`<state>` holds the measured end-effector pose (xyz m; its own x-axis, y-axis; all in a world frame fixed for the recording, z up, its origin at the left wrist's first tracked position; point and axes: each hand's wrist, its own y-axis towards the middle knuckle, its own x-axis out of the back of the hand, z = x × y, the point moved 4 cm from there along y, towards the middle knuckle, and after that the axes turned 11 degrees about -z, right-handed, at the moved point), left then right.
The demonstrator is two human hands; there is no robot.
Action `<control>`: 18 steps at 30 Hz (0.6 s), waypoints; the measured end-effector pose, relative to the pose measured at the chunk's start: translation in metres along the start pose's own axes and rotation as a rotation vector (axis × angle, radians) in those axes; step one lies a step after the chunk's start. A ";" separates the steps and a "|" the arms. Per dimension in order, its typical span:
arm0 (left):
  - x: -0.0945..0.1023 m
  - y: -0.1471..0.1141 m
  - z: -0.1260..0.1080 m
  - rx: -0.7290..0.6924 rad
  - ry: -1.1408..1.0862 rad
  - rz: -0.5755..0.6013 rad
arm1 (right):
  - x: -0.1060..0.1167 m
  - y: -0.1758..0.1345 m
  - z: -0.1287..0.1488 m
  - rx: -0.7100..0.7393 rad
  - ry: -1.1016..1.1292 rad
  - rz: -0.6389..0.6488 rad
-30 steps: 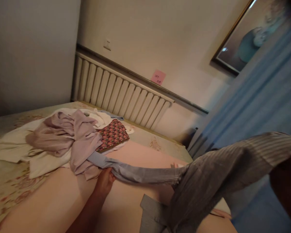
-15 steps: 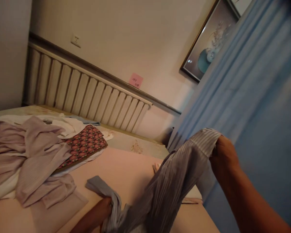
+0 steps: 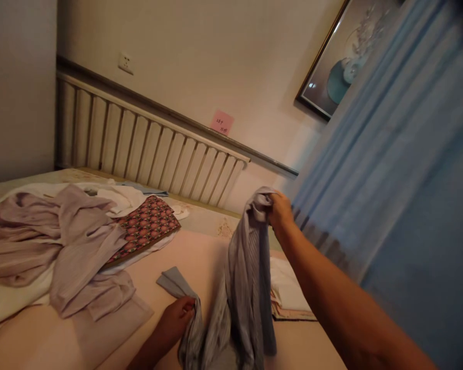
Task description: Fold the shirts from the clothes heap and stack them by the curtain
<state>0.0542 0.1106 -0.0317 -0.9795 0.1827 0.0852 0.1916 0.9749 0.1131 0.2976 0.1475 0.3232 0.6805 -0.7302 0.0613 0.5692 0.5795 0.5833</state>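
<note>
A grey, finely striped garment (image 3: 247, 277) hangs between my two hands over the bed; whether it is a shirt or something else I cannot tell. My right hand (image 3: 281, 208) is raised and closed on its bunched upper edge. Lower and to the left, my left hand (image 3: 179, 316) pinches another part, with a flat grey end (image 3: 176, 281) sticking out beyond the fingers. The garment's lower part runs out of the frame's bottom edge.
Crumpled mauve clothing (image 3: 88, 252) lies at the left, beside a red patterned cloth (image 3: 148, 226). Folded pale cloths (image 3: 289, 290) are stacked behind my right forearm. A radiator (image 3: 146, 144) lines the wall; a blue curtain (image 3: 374, 154) hangs at right.
My right hand has moved left and slightly up, so the garment now hangs more steeply. My left hand has shifted a little to the right, still gripping it. The view has turned slightly.
</note>
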 end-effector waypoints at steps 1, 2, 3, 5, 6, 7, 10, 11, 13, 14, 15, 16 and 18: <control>0.002 0.001 -0.001 0.006 -0.023 -0.019 | -0.011 0.001 -0.012 -0.023 0.024 0.036; 0.004 0.002 -0.002 0.014 -0.046 -0.039 | -0.018 0.000 -0.025 -0.061 0.047 0.076; 0.006 0.003 -0.003 0.026 -0.066 -0.062 | -0.021 -0.004 -0.040 -0.095 0.045 0.109; 0.009 0.005 -0.001 0.043 -0.078 -0.123 | -0.016 -0.021 -0.072 -0.134 -0.077 0.191; 0.010 0.005 0.000 0.037 -0.064 -0.155 | -0.009 -0.034 -0.089 -0.137 -0.195 0.236; 0.011 0.005 0.000 0.017 -0.036 -0.179 | 0.000 -0.049 -0.105 -0.131 -0.338 0.284; 0.010 0.004 0.001 -0.113 0.099 -0.186 | 0.035 -0.101 -0.146 -0.184 -0.492 0.340; 0.009 0.003 0.000 -0.174 0.156 -0.175 | 0.045 -0.120 -0.156 -0.196 -0.534 0.353; 0.007 0.000 -0.001 -0.302 0.283 -0.146 | 0.063 -0.158 -0.173 -0.218 -0.601 0.371; 0.005 -0.002 -0.002 -0.358 0.350 -0.124 | 0.070 -0.176 -0.180 -0.230 -0.628 0.379; 0.004 -0.004 -0.002 -0.400 0.414 -0.099 | 0.075 -0.195 -0.187 -0.232 -0.650 0.404; 0.002 -0.005 -0.001 -0.426 0.471 -0.072 | 0.079 -0.213 -0.193 -0.197 -0.689 0.449; -0.001 -0.008 0.000 -0.449 0.556 -0.017 | 0.082 -0.246 -0.202 -0.136 -0.721 0.512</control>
<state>0.0537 0.1021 -0.0329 -0.8288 -0.0407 0.5580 0.3007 0.8086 0.5057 0.3064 0.0178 0.0210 0.4373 -0.3938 0.8085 0.3564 0.9013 0.2463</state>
